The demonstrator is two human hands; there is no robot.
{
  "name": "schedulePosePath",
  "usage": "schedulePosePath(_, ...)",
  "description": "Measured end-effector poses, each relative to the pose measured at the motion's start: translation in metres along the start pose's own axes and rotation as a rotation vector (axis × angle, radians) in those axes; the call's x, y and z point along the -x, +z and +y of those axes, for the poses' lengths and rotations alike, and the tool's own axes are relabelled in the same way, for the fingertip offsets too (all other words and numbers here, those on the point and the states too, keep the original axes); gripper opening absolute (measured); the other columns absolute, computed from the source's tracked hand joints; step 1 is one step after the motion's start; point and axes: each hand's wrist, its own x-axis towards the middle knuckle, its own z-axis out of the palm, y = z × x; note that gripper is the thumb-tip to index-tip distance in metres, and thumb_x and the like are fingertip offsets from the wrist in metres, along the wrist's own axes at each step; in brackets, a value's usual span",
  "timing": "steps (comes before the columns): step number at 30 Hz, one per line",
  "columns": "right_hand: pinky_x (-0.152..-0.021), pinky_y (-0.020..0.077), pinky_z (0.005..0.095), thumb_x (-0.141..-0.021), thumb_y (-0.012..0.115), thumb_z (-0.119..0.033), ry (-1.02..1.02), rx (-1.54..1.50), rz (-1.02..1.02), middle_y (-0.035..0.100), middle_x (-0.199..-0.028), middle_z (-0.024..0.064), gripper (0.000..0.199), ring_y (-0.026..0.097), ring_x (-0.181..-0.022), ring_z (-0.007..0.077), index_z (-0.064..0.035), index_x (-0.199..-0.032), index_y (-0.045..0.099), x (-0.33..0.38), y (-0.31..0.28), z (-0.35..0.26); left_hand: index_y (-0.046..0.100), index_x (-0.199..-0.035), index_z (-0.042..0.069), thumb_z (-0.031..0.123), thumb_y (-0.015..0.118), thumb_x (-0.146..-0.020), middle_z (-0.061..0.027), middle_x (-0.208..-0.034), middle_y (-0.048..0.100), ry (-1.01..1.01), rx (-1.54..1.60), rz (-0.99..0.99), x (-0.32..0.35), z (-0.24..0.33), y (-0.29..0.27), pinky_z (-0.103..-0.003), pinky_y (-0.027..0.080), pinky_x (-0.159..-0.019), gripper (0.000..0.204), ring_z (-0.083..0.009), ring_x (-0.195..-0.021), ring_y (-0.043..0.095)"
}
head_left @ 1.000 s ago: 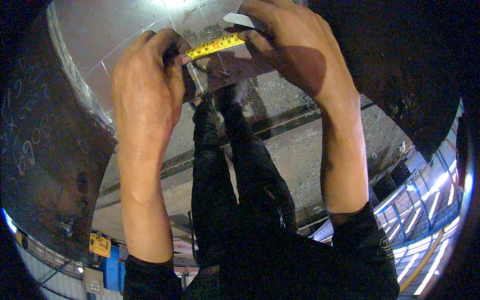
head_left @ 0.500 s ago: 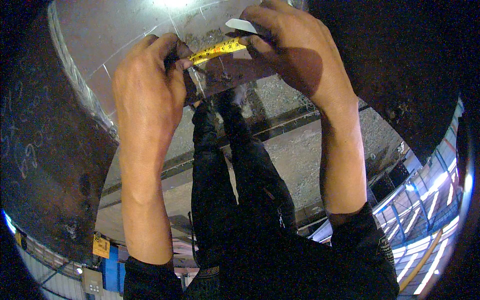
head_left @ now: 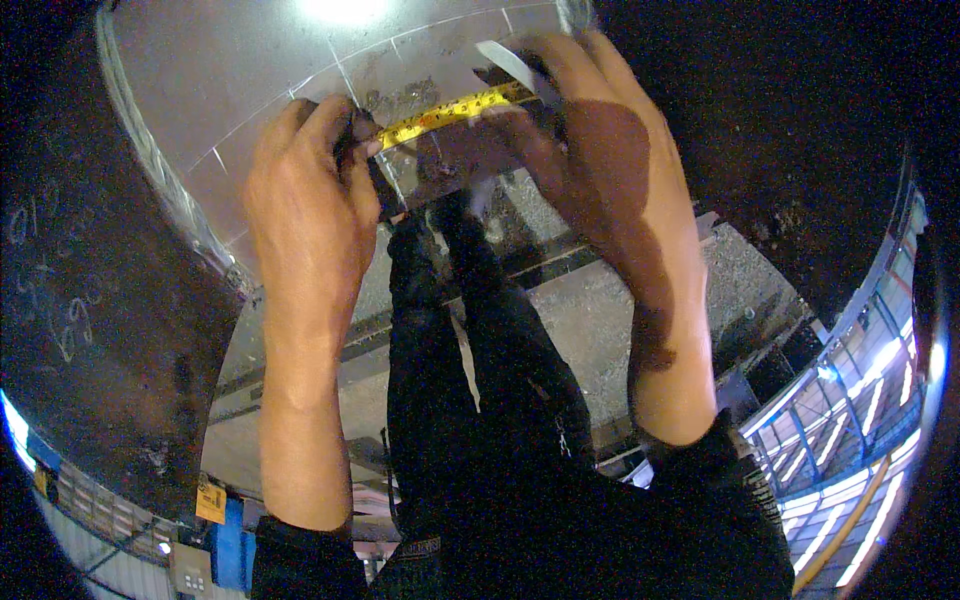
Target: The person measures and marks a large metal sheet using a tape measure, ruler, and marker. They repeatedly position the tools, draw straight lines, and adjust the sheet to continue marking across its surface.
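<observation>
A yellow tape measure point(head_left: 455, 110) stretches its blade between my two hands, over a curved metal plate point(head_left: 270, 60) marked with pale scribed lines. My left hand point(head_left: 310, 195) is closed, thumb and fingertips pinching the blade where it crosses a long white line. Fingers curled, my right hand point(head_left: 605, 135) has the other end of the blade running into it. A flat, pointed white strip point(head_left: 507, 65) juts out between its fingers; whether it is chalk or something else I cannot tell. My right thumb is below the blade and slightly blurred. The tape's case is hidden.
Dark curved metal walls rise on the left point(head_left: 110, 260), with chalk writing, and on the right point(head_left: 790, 140). Under the plate edge, my dark-trousered legs point(head_left: 430, 350) stand on a gritty floor point(head_left: 590, 310) crossed by a beam. Blue roof framing point(head_left: 810, 430) shows at lower right.
My right hand has shifted right and down along the blade, so more yellow tape shows between the hands. My left hand has moved slightly down and right, still pinching it.
</observation>
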Motion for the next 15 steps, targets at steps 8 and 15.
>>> schedulePosePath(8,-0.078,0.0503,0.0436,-0.090,0.060,-0.009,0.361,-0.152,0.102,0.062,-0.100,0.0210,0.023,0.062,-0.091,0.0407,-0.0012,-0.111,0.060,0.071,0.024,0.014,0.062,-0.094,-0.002,-0.006,0.061,-0.075,-0.0190,-0.092,0.059,-0.025,0.034,0.005,0.003,0.019,0.007,-0.044,0.046,-0.077,0.019,-0.0402,-0.088,0.058)
schedulePosePath(15,-0.076,0.0503,0.0460,-0.091,0.060,-0.017,0.373,-0.077,0.157,0.065,-0.096,0.0195,0.018,0.062,-0.089,0.0405,-0.0023,-0.102,0.061,0.049,0.025,0.014,0.062,-0.102,-0.003,-0.006,0.064,-0.075,-0.0198,-0.099,0.061,-0.012,-0.025,0.010,-0.005,0.009,-0.006,-0.042,0.048,-0.081,0.027,-0.0393,-0.092,0.061)
